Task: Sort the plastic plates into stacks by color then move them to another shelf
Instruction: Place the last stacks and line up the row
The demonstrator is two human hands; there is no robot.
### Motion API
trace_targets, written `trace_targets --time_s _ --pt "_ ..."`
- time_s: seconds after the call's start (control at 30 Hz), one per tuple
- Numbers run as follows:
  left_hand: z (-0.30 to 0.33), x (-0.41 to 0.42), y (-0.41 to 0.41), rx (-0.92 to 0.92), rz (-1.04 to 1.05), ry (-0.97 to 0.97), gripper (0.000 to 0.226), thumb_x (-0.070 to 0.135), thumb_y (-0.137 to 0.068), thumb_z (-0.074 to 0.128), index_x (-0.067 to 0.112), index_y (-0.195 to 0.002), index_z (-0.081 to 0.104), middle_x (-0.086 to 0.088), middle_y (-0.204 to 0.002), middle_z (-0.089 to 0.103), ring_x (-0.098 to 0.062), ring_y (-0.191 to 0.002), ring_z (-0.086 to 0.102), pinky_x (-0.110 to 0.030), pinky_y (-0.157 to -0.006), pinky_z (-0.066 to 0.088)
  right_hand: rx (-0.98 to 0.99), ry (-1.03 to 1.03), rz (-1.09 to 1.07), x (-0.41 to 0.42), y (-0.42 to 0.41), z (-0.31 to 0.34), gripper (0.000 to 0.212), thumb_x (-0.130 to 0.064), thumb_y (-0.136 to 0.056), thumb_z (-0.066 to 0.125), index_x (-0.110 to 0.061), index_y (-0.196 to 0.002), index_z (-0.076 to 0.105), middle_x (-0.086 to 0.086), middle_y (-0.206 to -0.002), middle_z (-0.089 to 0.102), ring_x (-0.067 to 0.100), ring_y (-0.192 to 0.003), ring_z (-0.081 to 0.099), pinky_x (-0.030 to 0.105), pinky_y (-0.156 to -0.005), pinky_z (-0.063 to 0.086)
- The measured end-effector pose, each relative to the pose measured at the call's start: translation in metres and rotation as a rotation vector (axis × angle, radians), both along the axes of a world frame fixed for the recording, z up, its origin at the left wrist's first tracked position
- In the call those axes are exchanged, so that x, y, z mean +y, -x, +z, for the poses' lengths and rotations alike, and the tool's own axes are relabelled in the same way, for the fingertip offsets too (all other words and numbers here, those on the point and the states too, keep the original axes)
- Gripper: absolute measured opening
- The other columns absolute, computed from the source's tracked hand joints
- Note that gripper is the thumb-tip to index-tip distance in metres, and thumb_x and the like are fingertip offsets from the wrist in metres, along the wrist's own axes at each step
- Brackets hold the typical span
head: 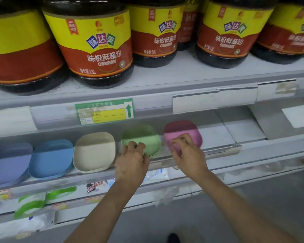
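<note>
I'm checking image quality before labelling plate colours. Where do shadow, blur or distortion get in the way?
Head view: the upper shelf's shadow darkens the back half of the pink plate and green plate; wide-angle bending curves the shelf edge and tilts the bottles; the price tag is soft, and the goods at lower left are blurred.

Even bright light, soft blur throughout, edges bowed

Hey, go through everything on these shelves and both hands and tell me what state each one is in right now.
Purple plates: stacked, leftmost on shelf.
Blue plates: stacked, untouched.
Cream plates: stacked, untouched.
Green plates: stacked, near edge in the left hand's grip.
Pink plates: rightmost, fingers of right hand curled over near edge.
Soy sauce bottles: upright, shelf above.
</note>
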State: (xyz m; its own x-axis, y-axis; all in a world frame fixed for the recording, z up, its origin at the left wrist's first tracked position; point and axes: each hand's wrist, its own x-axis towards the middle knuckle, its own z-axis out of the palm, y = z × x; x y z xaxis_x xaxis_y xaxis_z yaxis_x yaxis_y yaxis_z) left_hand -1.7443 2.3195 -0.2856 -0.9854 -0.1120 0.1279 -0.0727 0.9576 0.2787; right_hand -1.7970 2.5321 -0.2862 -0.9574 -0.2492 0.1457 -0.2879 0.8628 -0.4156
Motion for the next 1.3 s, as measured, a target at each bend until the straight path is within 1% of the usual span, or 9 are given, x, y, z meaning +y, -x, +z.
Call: trace_targets --time_s 0.07,0.17,0.33,0.53,0.67,0.83,1.0,1.13,1.3 --pt "0.004 0.015 0.007 -0.179 0.072 0.109 0.034 0.039 -0.097 0.047 0.022 -0.126 0.054 -0.005 -0.117 0.056 -0.027 -0.112 0.057 -0.04 -0.081 0.055 0.001 0.003 -0.043 0.028 0.01 0.001 0.019 -0.035 -0.098 0.06 -0.03 -0.115 0.065 -0.01 -0.123 0.047 0.015 -0.083 0.061 0.033 -0.073 0.054" --pt "-0.004 0.018 0.015 -0.305 0.166 0.177 0.038 0.046 -0.096 0.04 0.022 -0.122 0.055 -0.006 -0.118 0.056 -0.028 -0.114 0.055 -0.04 -0.085 0.052 0.016 0.038 -0.068 0.065 0.031 -0.005 0.017 -0.032 -0.097 0.062 -0.028 -0.114 0.066 -0.011 -0.124 0.047 0.015 -0.078 0.061 0.032 -0.072 0.054" --pt "-0.025 0.007 0.002 -0.208 0.341 0.089 0.033 0.047 -0.093 0.048 0.023 -0.098 0.07 -0.003 -0.11 0.063 -0.031 -0.102 0.06 -0.04 -0.079 0.055 -0.01 0.081 0.048 0.098 0.053 -0.022 0.019 -0.031 -0.097 0.062 -0.027 -0.114 0.067 -0.013 -0.123 0.046 0.009 -0.068 0.054 0.029 -0.065 0.05" --pt "-0.024 0.011 -0.008 -0.207 0.465 0.012 0.034 0.05 -0.093 0.057 0.026 -0.113 0.071 -0.002 -0.122 0.062 -0.033 -0.106 0.058 -0.041 -0.088 0.052 -0.013 0.13 0.161 0.106 0.065 -0.021 0.018 -0.028 -0.097 0.064 -0.025 -0.114 0.068 -0.013 -0.123 0.046 0.006 -0.068 0.051 0.025 -0.065 0.043" --pt "-0.018 0.015 -0.014 -0.177 0.508 -0.012 0.035 0.046 -0.092 0.059 0.023 -0.115 0.07 -0.003 -0.121 0.063 -0.032 -0.104 0.058 -0.041 -0.087 0.052 0.011 0.112 0.197 0.097 0.07 -0.018 0.017 -0.027 -0.095 0.065 -0.024 -0.112 0.068 -0.01 -0.12 0.047 0.013 -0.075 0.059 0.026 -0.064 0.046" --pt "-0.01 0.059 -0.003 0.061 0.389 -0.05 0.021 0.025 -0.088 0.068 0.019 -0.107 0.071 -0.008 -0.105 0.064 -0.032 -0.088 0.063 -0.04 -0.07 0.054 0.002 0.089 0.148 0.11 0.074 -0.024 0.016 -0.027 -0.094 0.066 -0.026 -0.109 0.068 -0.009 -0.122 0.046 0.013 -0.069 0.057 0.027 -0.06 0.047" --pt "-0.021 0.125 0.027 -0.058 0.149 -0.217 0.033 0.033 -0.092 0.061 0.028 -0.125 0.062 -0.003 -0.11 0.06 -0.025 -0.096 0.063 -0.036 -0.076 0.054 -0.107 0.08 0.136 0.135 0.081 -0.034 0.021 -0.034 -0.097 0.062 -0.029 -0.117 0.066 -0.01 -0.123 0.04 0.01 -0.067 0.059 0.031 -0.067 0.054" --pt "-0.028 0.136 0.042 -0.111 0.195 -0.3 0.03 0.034 -0.091 0.063 0.027 -0.12 0.068 -0.001 -0.109 0.06 -0.022 -0.097 0.063 -0.033 -0.082 0.053 -0.208 0.224 0.223 0.134 0.086 -0.041 0.023 -0.023 -0.098 0.064 -0.022 -0.121 0.066 -0.008 -0.117 0.047 0.008 -0.09 0.062 0.033 -0.091 0.055" --pt "-0.034 0.13 0.037 -0.067 0.241 -0.295 0.026 0.031 -0.09 0.064 0.028 -0.115 0.07 0.003 -0.106 0.064 -0.019 -0.095 0.065 -0.032 -0.076 0.054 -0.235 0.324 0.227 0.123 0.087 -0.045 0.023 -0.012 -0.094 0.065 -0.018 -0.116 0.069 -0.006 -0.113 0.05 0.002 -0.086 0.062 0.024 -0.092 0.052"
